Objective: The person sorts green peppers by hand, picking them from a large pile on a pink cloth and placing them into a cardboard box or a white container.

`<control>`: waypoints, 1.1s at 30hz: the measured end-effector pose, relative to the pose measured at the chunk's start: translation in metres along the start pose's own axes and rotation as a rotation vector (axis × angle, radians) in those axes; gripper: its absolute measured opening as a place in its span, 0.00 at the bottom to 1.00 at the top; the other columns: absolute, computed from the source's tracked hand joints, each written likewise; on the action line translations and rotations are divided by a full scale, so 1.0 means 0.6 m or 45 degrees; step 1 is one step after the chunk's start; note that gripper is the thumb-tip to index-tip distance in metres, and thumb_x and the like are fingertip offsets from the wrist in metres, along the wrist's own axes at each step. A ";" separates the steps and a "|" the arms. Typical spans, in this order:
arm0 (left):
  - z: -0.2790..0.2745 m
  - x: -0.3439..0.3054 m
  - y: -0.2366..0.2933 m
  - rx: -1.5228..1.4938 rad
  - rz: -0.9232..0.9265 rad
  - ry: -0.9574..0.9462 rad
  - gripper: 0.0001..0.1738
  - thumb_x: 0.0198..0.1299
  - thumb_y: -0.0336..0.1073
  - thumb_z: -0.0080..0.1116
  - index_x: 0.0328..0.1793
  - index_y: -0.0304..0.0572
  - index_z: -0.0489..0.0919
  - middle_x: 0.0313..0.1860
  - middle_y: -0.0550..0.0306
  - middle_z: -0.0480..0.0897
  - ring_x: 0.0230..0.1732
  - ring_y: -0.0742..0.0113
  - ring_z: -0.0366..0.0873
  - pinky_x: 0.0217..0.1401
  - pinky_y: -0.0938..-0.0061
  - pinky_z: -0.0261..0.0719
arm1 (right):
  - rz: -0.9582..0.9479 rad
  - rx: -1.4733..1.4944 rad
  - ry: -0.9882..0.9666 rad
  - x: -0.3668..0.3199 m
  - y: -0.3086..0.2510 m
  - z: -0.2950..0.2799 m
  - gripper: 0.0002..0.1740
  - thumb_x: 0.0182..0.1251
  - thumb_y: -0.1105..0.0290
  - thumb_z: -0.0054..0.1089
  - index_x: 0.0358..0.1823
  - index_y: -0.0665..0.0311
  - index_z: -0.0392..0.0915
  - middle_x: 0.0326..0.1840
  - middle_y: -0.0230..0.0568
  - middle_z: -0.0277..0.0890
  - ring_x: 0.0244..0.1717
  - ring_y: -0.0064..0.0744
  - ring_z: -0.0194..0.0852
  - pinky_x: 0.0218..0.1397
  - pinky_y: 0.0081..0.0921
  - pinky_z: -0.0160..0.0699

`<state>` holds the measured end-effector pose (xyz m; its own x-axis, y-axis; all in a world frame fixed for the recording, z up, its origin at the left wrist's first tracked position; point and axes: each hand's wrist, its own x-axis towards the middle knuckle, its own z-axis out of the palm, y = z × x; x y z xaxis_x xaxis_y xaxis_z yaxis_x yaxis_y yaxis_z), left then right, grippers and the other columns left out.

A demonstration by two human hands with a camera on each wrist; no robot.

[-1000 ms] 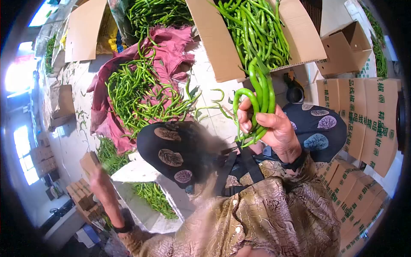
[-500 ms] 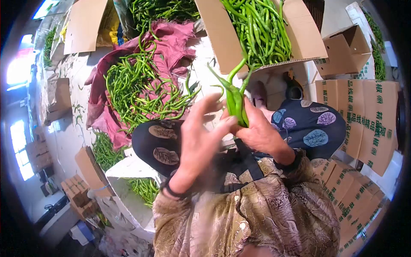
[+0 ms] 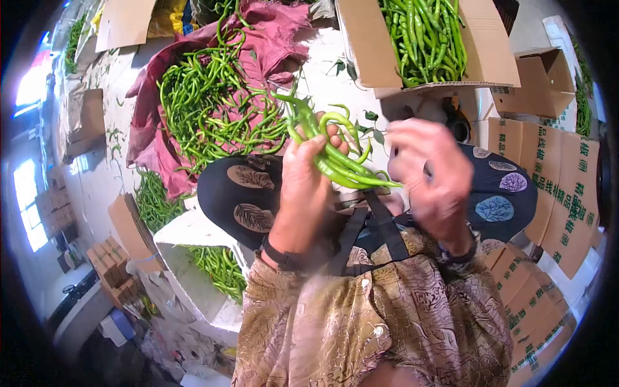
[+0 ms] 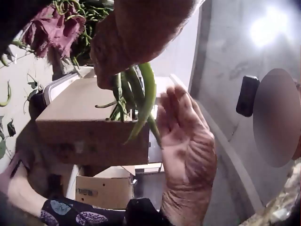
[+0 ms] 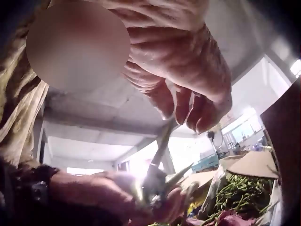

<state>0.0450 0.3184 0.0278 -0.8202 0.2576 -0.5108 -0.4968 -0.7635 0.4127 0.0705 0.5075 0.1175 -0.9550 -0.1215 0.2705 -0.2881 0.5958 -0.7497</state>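
Several long green chili peppers (image 3: 342,164) are gripped in a bunch by my left hand (image 3: 303,187), in front of my knees. Their tips point right, while stems and curled ends stick out above the fist. In the left wrist view, the left hand (image 4: 136,37) holds the chili peppers (image 4: 136,94) from above. My right hand (image 3: 432,171), blurred by motion, is just right of the tips. From the left wrist, the right hand (image 4: 186,150) shows its palm with fingers extended beside the tips. The right wrist view has the right hand (image 5: 188,70) above the bunch, fingers bent downward.
A cardboard box (image 3: 371,48) of chili peppers stands ahead on the right. More peppers (image 3: 203,116) lie on a pink cloth (image 3: 151,138) at front left. A white foam box (image 3: 174,235) with peppers is beside my left knee. Printed cartons (image 3: 548,187) stand at right.
The peppers have passed from my right hand to the left. My left hand came in from the far left to grip them; the right hand has let go and moved to the right.
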 end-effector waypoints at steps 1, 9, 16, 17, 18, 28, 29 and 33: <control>-0.005 0.000 0.001 -0.034 -0.001 -0.027 0.23 0.61 0.25 0.53 0.64 0.36 0.68 0.47 0.52 0.77 0.46 0.64 0.78 0.53 0.67 0.81 | 0.141 0.102 0.069 0.003 0.013 -0.012 0.18 0.62 0.79 0.56 0.54 0.71 0.74 0.45 0.46 0.79 0.45 0.34 0.78 0.50 0.27 0.76; 0.001 -0.014 0.015 -0.177 -0.036 -0.131 0.28 0.60 0.23 0.53 0.68 0.37 0.64 0.50 0.50 0.76 0.49 0.62 0.76 0.57 0.65 0.80 | 0.781 0.790 -0.135 -0.011 0.052 0.023 0.11 0.71 0.72 0.55 0.51 0.68 0.77 0.38 0.32 0.76 0.36 0.19 0.70 0.42 0.20 0.73; -0.002 -0.015 0.005 -0.100 0.044 -0.139 0.30 0.61 0.25 0.54 0.70 0.39 0.63 0.53 0.49 0.76 0.49 0.64 0.76 0.59 0.66 0.76 | 0.078 0.029 -0.215 0.028 0.000 0.036 0.16 0.52 0.74 0.67 0.44 0.65 0.80 0.36 0.45 0.76 0.38 0.45 0.75 0.42 0.33 0.76; 0.003 -0.016 0.004 -0.103 0.042 -0.146 0.30 0.61 0.25 0.54 0.70 0.39 0.63 0.53 0.49 0.76 0.49 0.64 0.76 0.59 0.66 0.76 | -0.006 -0.081 -0.304 0.029 0.008 0.049 0.15 0.50 0.71 0.69 0.41 0.65 0.79 0.35 0.44 0.75 0.39 0.45 0.75 0.43 0.34 0.76; 0.008 -0.019 0.003 -0.041 0.037 -0.132 0.30 0.60 0.24 0.52 0.70 0.37 0.62 0.53 0.49 0.75 0.49 0.64 0.76 0.58 0.66 0.76 | -0.015 -0.154 -0.359 0.028 0.020 0.062 0.16 0.49 0.72 0.70 0.40 0.66 0.79 0.34 0.43 0.74 0.36 0.42 0.74 0.39 0.32 0.74; 0.002 -0.013 -0.004 0.054 0.078 -0.090 0.28 0.66 0.29 0.54 0.71 0.37 0.62 0.55 0.50 0.77 0.53 0.66 0.77 0.57 0.71 0.78 | 0.178 -0.160 -0.335 0.053 0.020 0.079 0.27 0.43 0.67 0.76 0.45 0.65 0.72 0.38 0.42 0.72 0.36 0.41 0.76 0.40 0.33 0.76; 0.005 -0.014 -0.002 0.048 0.085 -0.091 0.28 0.66 0.29 0.54 0.71 0.37 0.62 0.55 0.50 0.77 0.53 0.66 0.77 0.57 0.71 0.78 | 0.104 -0.216 -0.233 0.050 0.020 0.087 0.25 0.44 0.67 0.76 0.43 0.65 0.73 0.38 0.42 0.74 0.37 0.41 0.77 0.41 0.34 0.76; 0.004 -0.017 -0.002 0.028 0.052 -0.178 0.29 0.64 0.28 0.55 0.71 0.38 0.62 0.58 0.51 0.75 0.58 0.62 0.75 0.61 0.68 0.76 | 0.307 0.027 -0.368 0.047 0.029 0.106 0.16 0.50 0.72 0.71 0.39 0.67 0.76 0.34 0.44 0.79 0.30 0.36 0.79 0.33 0.30 0.77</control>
<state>0.0532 0.3178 0.0343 -0.8707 0.3073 -0.3840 -0.4668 -0.7624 0.4482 0.0344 0.4641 0.0738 -0.9750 -0.2006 -0.0951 -0.0507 0.6182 -0.7844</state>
